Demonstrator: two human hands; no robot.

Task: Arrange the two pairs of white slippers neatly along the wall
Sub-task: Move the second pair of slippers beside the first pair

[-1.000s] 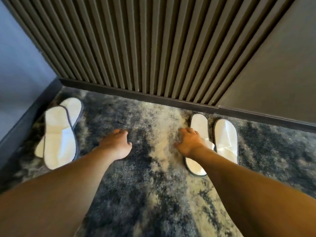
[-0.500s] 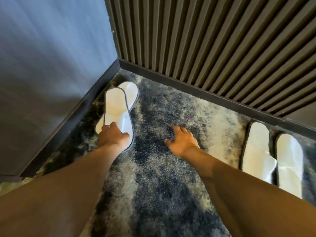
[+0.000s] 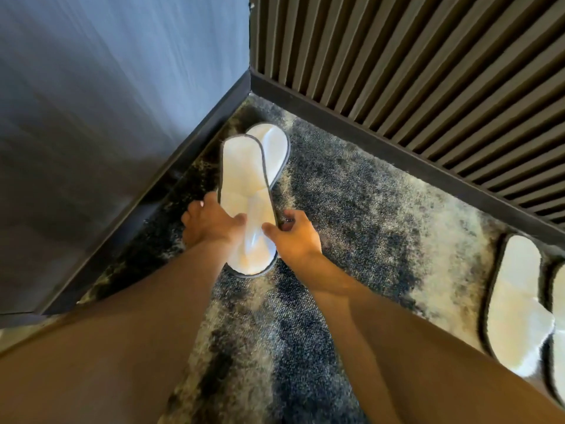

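Both hands close on the top slipper [image 3: 244, 191] stacked over another [image 3: 273, 148] near the corner: left grip [image 3: 211, 223] at nine o'clock, right grip [image 3: 295, 234] at three.

No text, label, brand, number or sign can be read anywhere in the view. The white slippers [image 3: 244, 191] carry no legible print or logo on their visible surfaces, and the wall panels and carpet show no writing.
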